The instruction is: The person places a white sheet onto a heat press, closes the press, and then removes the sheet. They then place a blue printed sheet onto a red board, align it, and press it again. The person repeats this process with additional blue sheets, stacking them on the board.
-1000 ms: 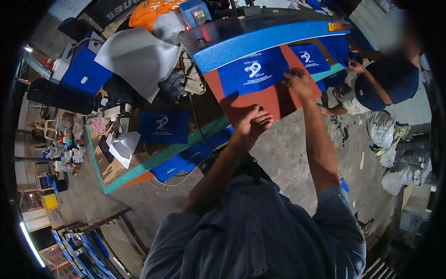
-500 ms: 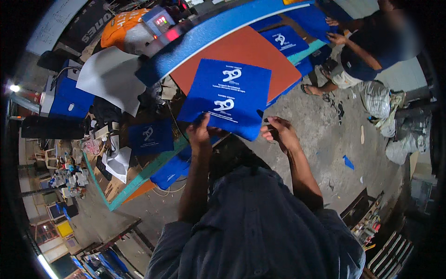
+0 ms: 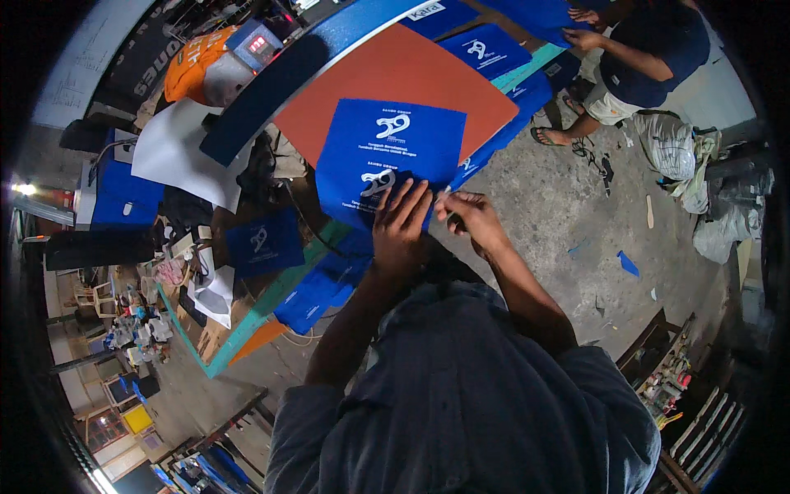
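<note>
A blue cloth piece [image 3: 428, 160] with two white printed motifs lies on the rust-red pad [image 3: 395, 66], its near part overhanging toward me. My left hand [image 3: 401, 222] rests flat on its near edge, fingers stretched and slightly spread over the lower print. Just right of it, my right hand [image 3: 473, 218] is closed in a pinch by the cloth's near right corner. Something small and pale shows at those fingertips, too little to name. Over the pad's far left side runs the long blue upper part of a press [image 3: 271, 95].
A control box [image 3: 255, 48] with a red display stands beyond the press. A white sheet [image 3: 185, 152] and another printed blue cloth [image 3: 263, 243] are to the left, above a teal table edge [image 3: 288, 292]. At upper right a co-worker [image 3: 658, 49] handles blue cloth; plastic bags [image 3: 671, 148] lie nearby.
My left hand has gone from gripping the cloth's near left edge to lying flat on it. My right hand has moved left to the cloth's corner and closed into a pinch.
</note>
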